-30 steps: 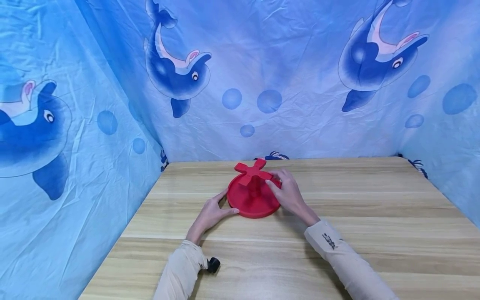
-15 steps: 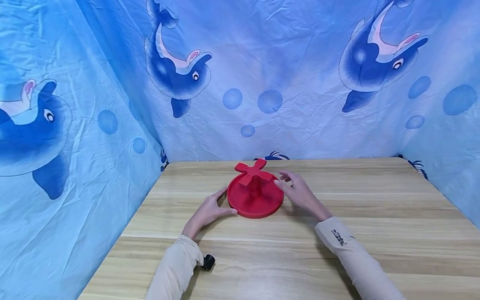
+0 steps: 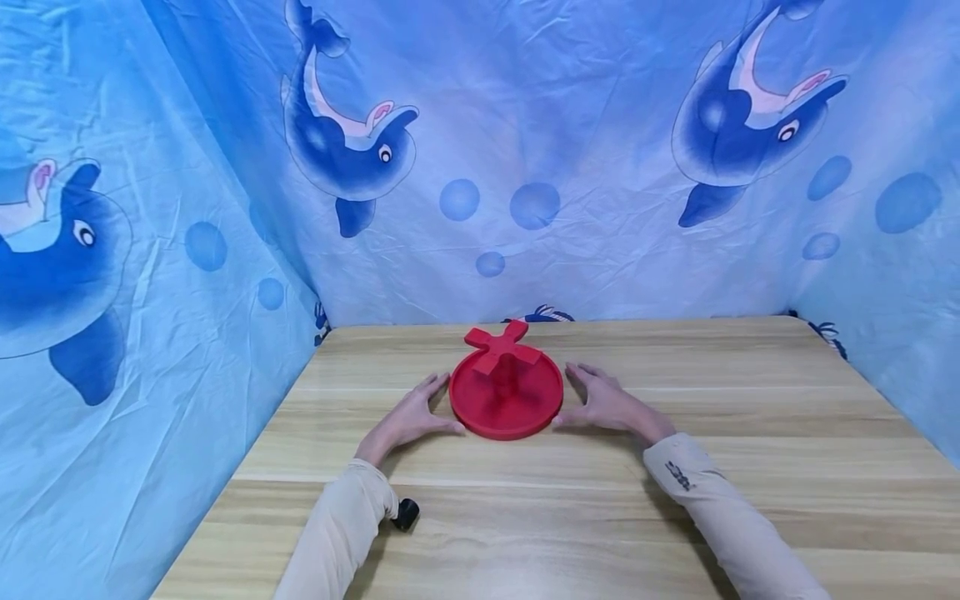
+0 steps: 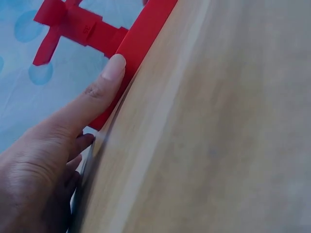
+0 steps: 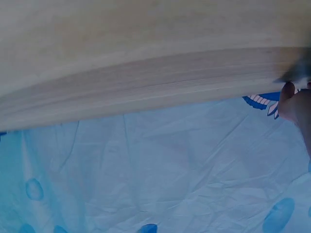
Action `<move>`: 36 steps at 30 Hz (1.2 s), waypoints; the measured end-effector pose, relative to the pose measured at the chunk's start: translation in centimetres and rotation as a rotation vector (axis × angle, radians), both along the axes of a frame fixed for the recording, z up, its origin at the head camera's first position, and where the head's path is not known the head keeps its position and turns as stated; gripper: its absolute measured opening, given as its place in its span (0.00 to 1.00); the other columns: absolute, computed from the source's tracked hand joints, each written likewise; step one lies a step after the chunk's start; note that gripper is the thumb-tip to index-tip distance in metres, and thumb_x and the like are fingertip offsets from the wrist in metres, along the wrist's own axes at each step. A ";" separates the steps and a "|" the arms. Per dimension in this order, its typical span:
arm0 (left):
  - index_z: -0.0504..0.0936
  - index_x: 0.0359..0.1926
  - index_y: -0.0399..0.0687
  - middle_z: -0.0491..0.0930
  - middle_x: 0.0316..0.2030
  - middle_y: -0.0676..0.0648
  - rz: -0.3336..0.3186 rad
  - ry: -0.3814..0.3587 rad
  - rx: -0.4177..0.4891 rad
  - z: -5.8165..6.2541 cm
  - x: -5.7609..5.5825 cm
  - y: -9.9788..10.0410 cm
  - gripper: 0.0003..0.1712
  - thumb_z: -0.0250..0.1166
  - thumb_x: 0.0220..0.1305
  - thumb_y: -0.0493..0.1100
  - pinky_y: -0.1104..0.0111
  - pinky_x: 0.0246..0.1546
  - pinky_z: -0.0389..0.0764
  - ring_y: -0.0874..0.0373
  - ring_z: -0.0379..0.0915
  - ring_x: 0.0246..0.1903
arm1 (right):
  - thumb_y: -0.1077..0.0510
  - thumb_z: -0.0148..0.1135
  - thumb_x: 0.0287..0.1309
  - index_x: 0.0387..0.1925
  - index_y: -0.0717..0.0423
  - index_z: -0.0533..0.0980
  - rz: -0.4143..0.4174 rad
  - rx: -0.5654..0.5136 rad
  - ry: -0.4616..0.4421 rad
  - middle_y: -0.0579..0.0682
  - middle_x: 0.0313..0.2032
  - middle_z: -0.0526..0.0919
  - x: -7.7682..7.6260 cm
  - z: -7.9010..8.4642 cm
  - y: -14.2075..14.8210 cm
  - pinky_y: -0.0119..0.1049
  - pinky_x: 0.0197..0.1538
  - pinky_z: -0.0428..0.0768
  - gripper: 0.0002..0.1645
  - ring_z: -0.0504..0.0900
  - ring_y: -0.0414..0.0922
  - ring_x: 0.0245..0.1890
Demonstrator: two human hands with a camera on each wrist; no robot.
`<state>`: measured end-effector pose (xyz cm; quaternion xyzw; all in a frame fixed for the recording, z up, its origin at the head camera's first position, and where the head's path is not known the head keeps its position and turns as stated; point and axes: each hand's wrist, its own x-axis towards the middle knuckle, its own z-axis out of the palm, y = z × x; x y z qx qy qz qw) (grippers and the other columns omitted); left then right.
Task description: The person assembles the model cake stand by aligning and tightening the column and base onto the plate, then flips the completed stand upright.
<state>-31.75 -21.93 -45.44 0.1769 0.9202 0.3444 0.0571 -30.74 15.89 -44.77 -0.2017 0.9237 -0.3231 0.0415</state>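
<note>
A round red tray (image 3: 506, 408) with a raised rim stands on the table in the head view. From its middle rises a short red post (image 3: 507, 379), topped by a flat red cross-shaped piece (image 3: 502, 346). My left hand (image 3: 405, 421) lies at the tray's left edge, thumb and fingers spread along the rim; in the left wrist view its thumb (image 4: 104, 82) overlaps the rim. On the opposite side is my right hand (image 3: 606, 404), thumb and fingers spread beside the right rim; whether they touch it is unclear. The right wrist view catches only a bit of that hand (image 5: 301, 109).
The wood-grain table (image 3: 675, 358) extends around the tray on all sides. A blue sheet (image 3: 480, 133) printed with dolphins and bubbles hangs behind its far edge and along both sides. A small black device (image 3: 406, 515) sits at the left sleeve.
My right hand has left the cross-shaped piece and come down to the tray's right side. My left hand has shifted slightly leftward at the rim. The tray looks unmoved on the table.
</note>
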 end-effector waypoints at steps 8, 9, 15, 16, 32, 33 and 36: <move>0.54 0.82 0.48 0.44 0.81 0.36 -0.022 -0.011 -0.037 0.1 -0.4 -0.2 0.71 0.84 0.46 0.64 0.38 0.70 0.60 0.33 0.42 0.77 | 0.30 0.78 0.45 0.79 0.65 0.55 -0.007 0.032 0.013 0.67 0.77 0.56 -0.5 -0.5 -0.8 0.75 0.71 0.45 0.73 0.48 0.66 0.78; 0.54 0.82 0.47 0.44 0.81 0.36 -0.021 -0.011 -0.039 0.1 -0.4 -0.1 0.70 0.83 0.46 0.64 0.38 0.70 0.59 0.33 0.42 0.78 | 0.30 0.79 0.45 0.79 0.65 0.55 -0.006 0.032 0.014 0.67 0.77 0.56 -0.6 -0.5 -0.9 0.76 0.71 0.45 0.74 0.47 0.66 0.78; 0.57 0.82 0.48 0.45 0.81 0.37 -0.012 -0.016 -0.044 0.1 -0.7 0.2 0.69 0.83 0.46 0.65 0.37 0.70 0.60 0.34 0.41 0.78 | 0.31 0.80 0.44 0.81 0.61 0.54 0.004 0.021 -0.009 0.68 0.77 0.54 -0.6 -0.4 -1.3 0.76 0.71 0.43 0.73 0.46 0.65 0.78; 0.57 0.82 0.48 0.46 0.81 0.37 -0.011 -0.015 -0.044 0.1 -0.7 0.2 0.69 0.83 0.46 0.65 0.37 0.70 0.60 0.34 0.41 0.78 | 0.31 0.80 0.45 0.81 0.60 0.54 0.007 0.017 -0.011 0.68 0.77 0.54 -0.7 -0.4 -1.3 0.76 0.71 0.43 0.73 0.46 0.65 0.78; 0.64 0.79 0.44 0.64 0.75 0.40 -0.039 -0.015 0.253 -0.2 -0.8 1.2 0.57 0.82 0.54 0.55 0.49 0.70 0.66 0.43 0.58 0.74 | 0.41 0.82 0.50 0.79 0.58 0.60 0.014 -0.274 -0.163 0.60 0.73 0.68 -0.6 0.4 0.0 0.55 0.63 0.78 0.63 0.66 0.61 0.72; 0.65 0.78 0.43 0.67 0.74 0.40 -0.045 -0.021 0.303 -0.1 -0.8 1.3 0.54 0.81 0.56 0.53 0.51 0.70 0.67 0.44 0.60 0.73 | 0.41 0.81 0.50 0.78 0.58 0.62 0.005 -0.287 -0.175 0.59 0.72 0.69 -0.5 0.7 0.2 0.55 0.63 0.78 0.61 0.68 0.60 0.71; 0.64 0.78 0.40 0.69 0.72 0.39 -0.042 -0.043 0.404 0.6 -0.7 1.7 0.49 0.77 0.62 0.52 0.54 0.69 0.69 0.45 0.64 0.72 | 0.37 0.78 0.53 0.76 0.59 0.65 -0.031 -0.281 -0.183 0.59 0.70 0.73 -0.3 1.6 0.7 0.56 0.63 0.77 0.57 0.71 0.59 0.68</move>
